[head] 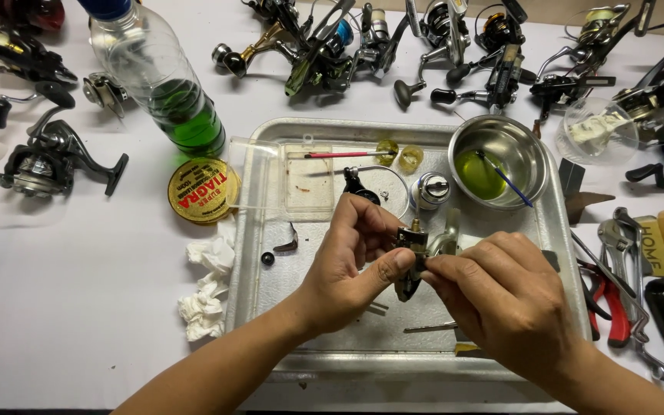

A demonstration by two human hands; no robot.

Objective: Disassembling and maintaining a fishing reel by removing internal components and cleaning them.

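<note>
Covering most of the view is a white table [78,323], and on it sits a big metal tray [270,307] with low sides. Above the tray, two bare hands meet in the middle. Both hold one small reel body [416,257], dark and grey, with a little brass tip on top. It is up in the air over the tray, not lying down. The left hand [347,261] is closed on it, with the thumb pressed to its side and the fingers curled behind. The right hand [501,296] pinches it from the other side with its fingertips. A clear bottle [159,77] with green liquid leans on the table, up and left of the tray. A steel bowl [499,160] stands in the tray's far right corner, with green liquid and a thin blue brush in it. Just left of the tray lies a round yellow spool [203,190]. Crumpled white tissue [207,296] lies below that spool, by the tray's left edge.
</note>
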